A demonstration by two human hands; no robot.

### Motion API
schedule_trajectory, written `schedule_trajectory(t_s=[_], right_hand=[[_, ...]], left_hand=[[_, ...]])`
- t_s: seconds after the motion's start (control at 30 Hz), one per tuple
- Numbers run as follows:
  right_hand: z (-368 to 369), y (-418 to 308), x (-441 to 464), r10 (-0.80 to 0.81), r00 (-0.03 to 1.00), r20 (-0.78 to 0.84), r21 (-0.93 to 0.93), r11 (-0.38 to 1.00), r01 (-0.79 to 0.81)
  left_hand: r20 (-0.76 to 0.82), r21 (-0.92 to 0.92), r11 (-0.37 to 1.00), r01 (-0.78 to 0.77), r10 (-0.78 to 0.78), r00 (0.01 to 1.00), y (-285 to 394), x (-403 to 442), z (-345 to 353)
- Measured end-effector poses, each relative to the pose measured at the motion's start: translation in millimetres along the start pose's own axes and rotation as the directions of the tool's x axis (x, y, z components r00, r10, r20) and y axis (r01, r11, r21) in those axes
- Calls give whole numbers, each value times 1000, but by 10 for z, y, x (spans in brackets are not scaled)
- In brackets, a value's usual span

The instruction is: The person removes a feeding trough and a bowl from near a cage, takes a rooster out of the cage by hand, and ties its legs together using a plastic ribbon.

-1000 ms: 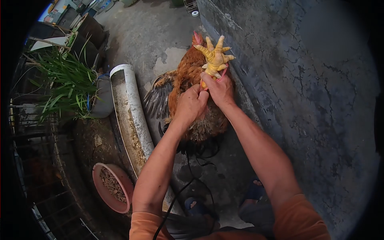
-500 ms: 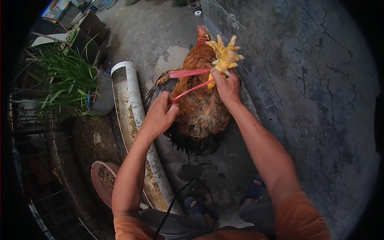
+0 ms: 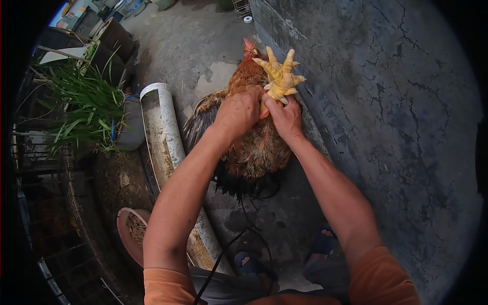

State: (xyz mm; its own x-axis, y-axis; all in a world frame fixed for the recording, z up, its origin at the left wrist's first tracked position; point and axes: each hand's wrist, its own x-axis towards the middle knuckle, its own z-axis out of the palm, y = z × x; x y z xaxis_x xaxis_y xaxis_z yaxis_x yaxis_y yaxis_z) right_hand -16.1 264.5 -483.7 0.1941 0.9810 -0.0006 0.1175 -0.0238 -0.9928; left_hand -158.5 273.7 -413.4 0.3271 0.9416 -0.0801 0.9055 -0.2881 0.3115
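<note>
A brown-feathered chicken (image 3: 259,150) lies on its back on the concrete, its red-combed head pointing away from me and its dark tail towards me. My right hand (image 3: 287,119) grips its yellow legs, with the feet (image 3: 280,76) sticking up above the fist, toes spread. My left hand (image 3: 240,113) is closed right beside the legs, over the bird's belly, holding a pink plastic strip. Only a bit of the strip (image 3: 264,114) shows against the legs; the rest is hidden behind my fingers.
A cracked grey wall (image 3: 391,112) rises close on the right. Along the left runs a white half-pipe trough (image 3: 168,117). Beyond it are a leafy green plant (image 3: 84,109) and a pink bowl of feed (image 3: 127,229). A roll of tape (image 3: 247,20) lies farther off.
My left hand has moved up and right to the legs, and the pink strip that was stretched between my hands is now mostly hidden. My right hand keeps its grip.
</note>
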Motion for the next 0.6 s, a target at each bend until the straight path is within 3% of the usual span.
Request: schedule_trajectory(t_s=[0.13, 0.2, 0.23, 0.3, 0.33, 0.4, 0.5, 0.53, 0.6], right_hand=[[-43, 34, -27, 23, 999, 28, 96, 995, -26], [-48, 55, -22, 31, 998, 52, 128, 991, -37], [-60, 100, -4, 24, 998, 56, 130, 991, -32], [-130, 151, 25, 15, 998, 61, 126, 992, -22], [-161, 160, 21, 9, 996, 87, 173, 985, -24], [-170, 163, 14, 3, 993, 117, 219, 975, -29], [-200, 186, 19, 44, 991, 124, 234, 970, -73], [-196, 219, 37, 36, 990, 137, 230, 971, -68], [-183, 213, 47, 23, 988, 154, 235, 970, -59]], left_hand=[[15, -19, 1000, 13, -12, 1000, -16, -16, -17], [-42, -214, 977, -16, 7, 999, -90, -8, 66], [-44, -214, 977, -16, 6, 999, -144, -4, 159], [-193, -439, 894, -94, 9, 981, -133, -5, 248], [-196, -439, 894, -93, 5, 980, -104, -14, 217], [-1, -339, 940, 43, -47, 999, -47, -41, 144], [-71, -202, 979, 8, -23, 997, -60, -13, 154], [-68, -202, 979, 8, -22, 997, -45, -16, 140], [89, -439, 874, 210, -191, 978, -42, -22, 63]])
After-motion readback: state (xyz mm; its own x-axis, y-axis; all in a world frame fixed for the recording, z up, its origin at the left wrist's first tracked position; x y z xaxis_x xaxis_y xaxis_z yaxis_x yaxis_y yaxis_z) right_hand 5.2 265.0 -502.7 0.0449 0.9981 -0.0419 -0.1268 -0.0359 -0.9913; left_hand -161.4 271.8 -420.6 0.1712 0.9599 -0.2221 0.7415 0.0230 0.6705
